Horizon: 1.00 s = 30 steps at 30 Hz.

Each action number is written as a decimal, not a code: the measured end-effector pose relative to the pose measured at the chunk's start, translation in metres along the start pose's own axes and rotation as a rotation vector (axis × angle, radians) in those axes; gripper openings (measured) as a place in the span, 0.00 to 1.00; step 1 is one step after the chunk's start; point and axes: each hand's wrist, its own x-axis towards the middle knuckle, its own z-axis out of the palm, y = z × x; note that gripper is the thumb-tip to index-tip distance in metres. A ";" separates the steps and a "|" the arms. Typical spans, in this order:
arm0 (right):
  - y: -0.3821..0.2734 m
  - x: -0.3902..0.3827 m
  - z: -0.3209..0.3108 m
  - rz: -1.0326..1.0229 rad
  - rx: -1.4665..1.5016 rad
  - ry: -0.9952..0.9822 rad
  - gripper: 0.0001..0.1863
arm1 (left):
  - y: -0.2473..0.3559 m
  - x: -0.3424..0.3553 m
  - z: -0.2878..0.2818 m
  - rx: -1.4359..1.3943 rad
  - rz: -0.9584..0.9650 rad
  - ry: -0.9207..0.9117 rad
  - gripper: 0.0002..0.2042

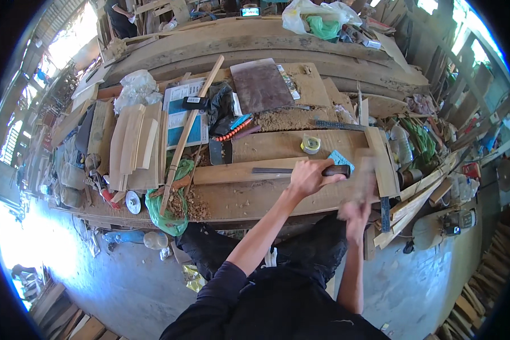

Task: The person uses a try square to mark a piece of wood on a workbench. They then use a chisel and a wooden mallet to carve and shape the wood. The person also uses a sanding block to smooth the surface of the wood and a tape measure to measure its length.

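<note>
My left hand point(307, 177) is wrapped round a chisel point(272, 170) over the workbench. Its flat dark blade points left and its black handle sticks out on the right, towards my other hand. Lower and further right, my right hand point(355, 212) is smeared by motion. It grips a piece of wood point(366, 173) that stands up from the fist, too blurred for its exact shape. Beneath the chisel lies a long pale board point(232, 172). Just past the handle is a light blue piece point(341, 160), and a yellow tape measure point(310, 144) sits beyond my left hand.
Wood strips point(133, 141) are stacked at left, beside a long thin slat point(188, 127). A green plastic bag point(167, 218) with shavings hangs at the near edge. A flat wooden piece point(381, 164) lies right of my hands. Large planks point(209, 39) lie behind.
</note>
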 end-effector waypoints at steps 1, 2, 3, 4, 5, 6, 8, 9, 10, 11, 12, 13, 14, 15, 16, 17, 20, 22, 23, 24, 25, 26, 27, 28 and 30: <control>0.010 0.002 -0.006 -0.034 -0.137 -0.058 0.56 | 0.000 0.000 0.000 -0.008 -0.001 0.023 0.34; -0.009 0.001 -0.002 0.001 -0.137 -0.134 0.56 | 0.002 -0.007 -0.005 -0.051 -0.010 0.006 0.33; -0.021 -0.001 0.001 0.036 -0.134 -0.212 0.56 | 0.003 -0.013 -0.011 -0.093 -0.019 -0.010 0.33; -0.025 0.000 -0.005 0.048 -0.152 -0.189 0.56 | 0.015 -0.009 -0.019 -0.147 -0.003 -0.019 0.32; -0.025 0.000 -0.011 0.066 -0.166 -0.171 0.56 | 0.027 -0.011 -0.022 -0.184 0.091 0.031 0.32; -0.024 0.003 -0.015 0.054 -0.275 -0.161 0.56 | 0.042 -0.014 -0.024 -0.219 0.185 0.083 0.31; -0.017 0.005 -0.032 0.109 -0.374 -0.288 0.52 | 0.072 -0.019 -0.034 -0.254 0.320 -0.003 0.31; -0.006 0.005 -0.037 0.051 -0.513 -0.325 0.46 | 0.084 -0.022 -0.030 -0.229 0.401 0.026 0.32; 0.002 0.007 -0.037 -0.009 -0.648 -0.362 0.40 | 0.093 -0.024 -0.029 -0.200 0.428 -0.024 0.33; 0.009 0.001 -0.029 0.034 -0.479 -0.283 0.38 | 0.099 -0.026 -0.027 -0.168 0.459 -0.072 0.34; 0.017 -0.006 -0.020 0.067 -0.301 -0.202 0.37 | 0.100 -0.027 -0.022 -0.183 0.487 -0.056 0.35; 0.023 -0.012 -0.010 0.084 -0.127 -0.123 0.35 | 0.097 -0.029 -0.014 -0.196 0.514 -0.036 0.35; 0.029 -0.008 -0.001 -0.087 -0.194 -0.112 0.39 | 0.097 -0.030 -0.009 -0.215 0.551 -0.021 0.35; 0.032 -0.003 0.005 -0.260 -0.262 -0.099 0.42 | 0.096 -0.033 -0.005 -0.218 0.534 -0.069 0.35; 0.032 -0.003 0.009 -0.324 -0.301 -0.113 0.45 | 0.091 -0.037 -0.004 -0.210 0.508 -0.117 0.35; 0.032 -0.001 0.012 -0.393 -0.342 -0.124 0.47 | 0.087 -0.041 -0.004 -0.204 0.482 -0.164 0.34; 0.006 -0.009 0.010 -0.282 -0.402 -0.211 0.51 | 0.069 -0.051 -0.007 -0.173 0.411 -0.156 0.31; -0.013 -0.018 0.007 -0.205 -0.453 -0.258 0.54 | 0.063 -0.055 -0.014 -0.144 0.332 -0.264 0.29; -0.017 -0.023 0.007 -0.159 -0.376 -0.244 0.56 | 0.061 -0.057 -0.018 -0.131 0.294 -0.319 0.28; -0.019 -0.031 0.012 -0.113 -0.298 -0.230 0.58 | 0.058 -0.059 -0.018 -0.103 0.303 -0.292 0.27; -0.023 -0.036 0.018 -0.068 -0.216 -0.222 0.60 | 0.054 -0.062 -0.019 -0.073 0.297 -0.290 0.27; -0.033 -0.040 0.024 -0.014 -0.057 -0.196 0.55 | 0.049 -0.065 -0.021 -0.043 0.291 -0.289 0.27; -0.028 -0.043 0.019 0.008 -0.006 -0.208 0.49 | 0.045 -0.069 -0.024 -0.012 0.284 -0.288 0.27; -0.028 -0.046 0.013 0.028 0.041 -0.213 0.43 | 0.039 -0.072 -0.023 0.021 0.282 -0.291 0.27; -0.022 -0.052 0.008 0.107 -0.089 -0.173 0.30 | 0.028 -0.080 -0.024 0.087 0.280 -0.299 0.27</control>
